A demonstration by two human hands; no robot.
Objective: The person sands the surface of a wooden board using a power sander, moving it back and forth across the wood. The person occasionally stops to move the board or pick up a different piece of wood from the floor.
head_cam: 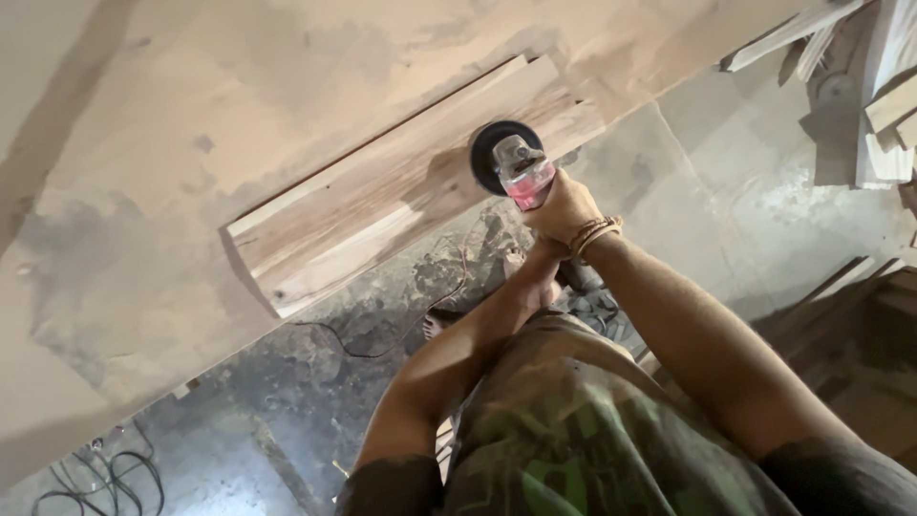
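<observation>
A long pale wooden plank (382,205) lies flat on a dusty workbench (172,143). An angle grinder (523,177) with a red body and a black disc (492,158) rests on the plank's near edge towards its right end. My right hand (565,205), with a corded bracelet at the wrist, grips the grinder's body from above. My left hand (543,256) reaches up under the right wrist to the tool's rear end. It seems closed on the tool, though most of it is hidden.
A thin black cable (382,344) trails over the stained concrete floor (726,191) below the bench edge. Cut wood pieces (884,105) are stacked at the top right, with boards (860,315) at the right. More cables (95,478) lie coiled at the bottom left.
</observation>
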